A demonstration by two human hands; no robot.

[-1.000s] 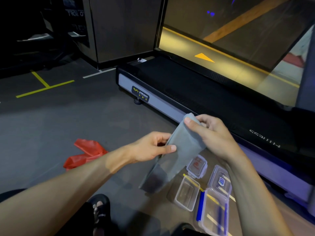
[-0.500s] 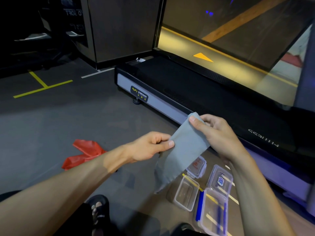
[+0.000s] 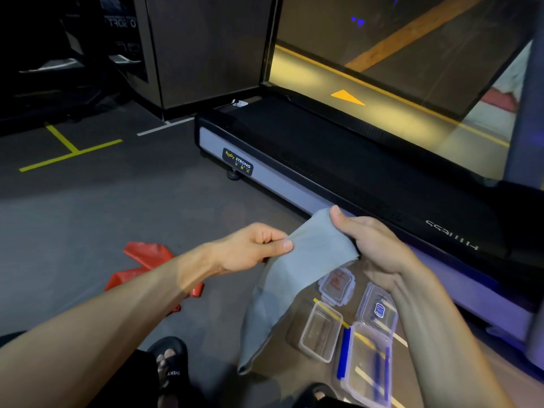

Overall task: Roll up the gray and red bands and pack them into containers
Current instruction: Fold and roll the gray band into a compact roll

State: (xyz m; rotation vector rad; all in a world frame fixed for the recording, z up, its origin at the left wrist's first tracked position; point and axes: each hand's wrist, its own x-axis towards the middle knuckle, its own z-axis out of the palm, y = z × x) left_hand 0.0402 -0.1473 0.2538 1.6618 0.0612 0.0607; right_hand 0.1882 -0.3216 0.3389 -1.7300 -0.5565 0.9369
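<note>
A gray band [image 3: 297, 272] hangs in the air between my hands, its lower end drooping toward the floor. My left hand [image 3: 253, 248] pinches its left edge between thumb and fingers. My right hand [image 3: 368, 245] grips its top right corner, thumb on top. A red band [image 3: 147, 260] lies crumpled on the floor at the left, partly hidden by my left forearm. Two clear containers stand open on the floor below the band: a small one [image 3: 321, 334] and a larger one with blue clips [image 3: 368, 363]. Their lids [image 3: 337, 285] [image 3: 378, 309] lie just beyond them.
A black treadmill [image 3: 323, 160] runs diagonally across the right side, close behind my hands. My sandaled feet [image 3: 170, 366] show at the bottom. Yellow floor lines [image 3: 70, 151] mark the dark floor at the left. A dark pillar [image 3: 206, 54] stands at the back.
My hands have drawn the gray band's top edge out wider between them. The hanging end has swung down and left, uncovering more of the containers.
</note>
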